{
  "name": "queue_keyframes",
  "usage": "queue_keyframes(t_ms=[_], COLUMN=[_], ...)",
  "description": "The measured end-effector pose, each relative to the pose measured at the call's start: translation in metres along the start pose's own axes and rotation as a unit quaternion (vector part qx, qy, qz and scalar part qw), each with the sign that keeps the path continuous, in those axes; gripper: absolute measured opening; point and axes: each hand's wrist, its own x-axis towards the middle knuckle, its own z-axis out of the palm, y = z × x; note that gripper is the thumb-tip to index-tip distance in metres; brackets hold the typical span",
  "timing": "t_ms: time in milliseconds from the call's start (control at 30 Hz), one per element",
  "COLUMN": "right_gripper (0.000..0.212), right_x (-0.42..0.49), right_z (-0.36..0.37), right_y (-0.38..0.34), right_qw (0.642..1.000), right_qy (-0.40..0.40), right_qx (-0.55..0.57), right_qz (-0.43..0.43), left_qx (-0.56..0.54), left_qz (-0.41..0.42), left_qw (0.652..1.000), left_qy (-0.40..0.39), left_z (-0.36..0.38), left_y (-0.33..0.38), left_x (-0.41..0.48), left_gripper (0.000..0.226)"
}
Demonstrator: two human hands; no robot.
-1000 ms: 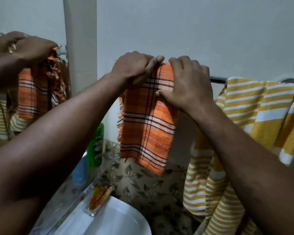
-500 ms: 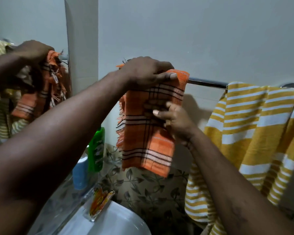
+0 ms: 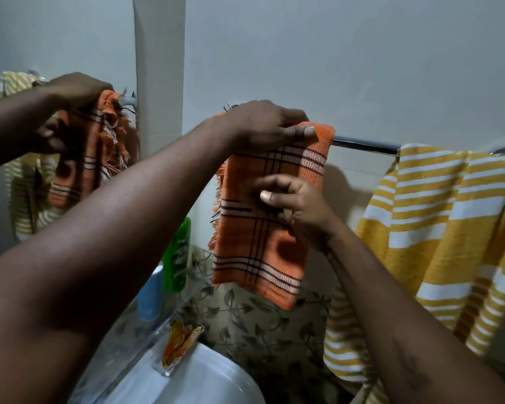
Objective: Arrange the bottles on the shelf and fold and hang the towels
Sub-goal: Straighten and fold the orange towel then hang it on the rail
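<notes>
Since a second ago your right hand (image 3: 299,211) has dropped from the rail (image 3: 365,144) to the front of the orange towel (image 3: 254,258), fingers curled and pinching cloth. Your left hand (image 3: 263,126) clamps the top fold over the rail, thumb flat. Bare rail separates its right edge from the yellow striped towel (image 3: 449,228); the fringed left edge hangs free.

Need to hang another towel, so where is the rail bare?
Bare: only the short stretch of rail between the orange towel and the yellow striped towel. Crowded: the rail's left end, under the orange towel and left hand; its right end, under the yellow striped towel.
</notes>
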Motion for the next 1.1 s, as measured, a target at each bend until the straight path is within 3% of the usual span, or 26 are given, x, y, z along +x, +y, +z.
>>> queue_keyframes(t_ms=[167,300,367,500,600,667,700,767,800,833,900,933,967,1033,1100], right_gripper=[0.051,0.042,0.036,0.034,0.049,0.045,0.043,0.044,0.046,0.048,0.051,0.051,0.049,0.047,0.046], right_x=[0.038,0.042,0.028,-0.001,-0.014,-0.03,-0.034,-0.038,-0.035,-0.032,-0.025,-0.022,-0.019,-0.015,-0.012], right_z=[0.025,0.024,0.014,0.013,0.007,0.003,0.0,-0.006,-0.01,-0.015,-0.023,-0.025,-0.027,-0.031,-0.036], right_y=[0.0,0.047,0.074,0.091,0.083,0.058,0.044,0.018,0.012,0.01,0.013,0.018,0.024,0.04,0.056], right_qw=[0.996,0.998,0.992,0.964,0.962,0.973,0.978,0.985,0.988,0.989,0.992,0.992,0.992,0.991,0.99], right_qy=[-0.04,0.002,0.005,-0.12,-0.156,-0.171,-0.17,-0.159,-0.148,-0.137,-0.108,-0.1,-0.094,-0.08,-0.051], right_qx=[0.08,0.024,0.058,-0.047,-0.078,-0.021,-0.007,0.013,0.027,0.04,0.045,0.036,0.021,-0.014,-0.034], right_qz=[-0.018,0.052,0.113,0.234,0.209,0.156,0.12,0.059,0.045,0.043,0.054,0.063,0.077,0.107,0.128], left_qx=[-0.021,-0.014,-0.011,-0.006,0.039,0.08,0.058,-0.077,-0.169,-0.278,-0.521,-0.592,-0.624,-0.638,-0.612], left_qz=[-0.018,-0.028,-0.036,-0.03,-0.018,0.002,0.012,0.023,0.007,-0.031,-0.119,-0.17,-0.215,-0.255,-0.265], left_qw=[0.999,0.999,0.999,0.999,0.999,0.991,0.973,0.889,0.843,0.818,0.773,0.744,0.723,0.703,0.725], left_qy=[-0.016,-0.011,-0.018,-0.028,0.0,0.112,0.221,0.452,0.51,0.503,0.343,0.258,0.204,0.181,0.17], left_z=[-0.003,-0.001,-0.002,-0.005,-0.003,-0.003,-0.001,0.016,0.033,0.051,0.087,0.103,0.117,0.138,0.148], left_y=[0.003,0.005,0.005,0.005,0.007,0.011,0.015,0.021,0.023,0.024,0.025,0.022,0.019,0.008,-0.002], left_x=[0.0,-0.002,-0.002,-0.003,-0.005,-0.015,-0.026,-0.054,-0.069,-0.083,-0.104,-0.11,-0.115,-0.12,-0.123], left_gripper=[0.051,0.051,0.054,0.059,0.058,0.059,0.057,0.037,0.027,0.027,0.041,0.05,0.058,0.065,0.071])
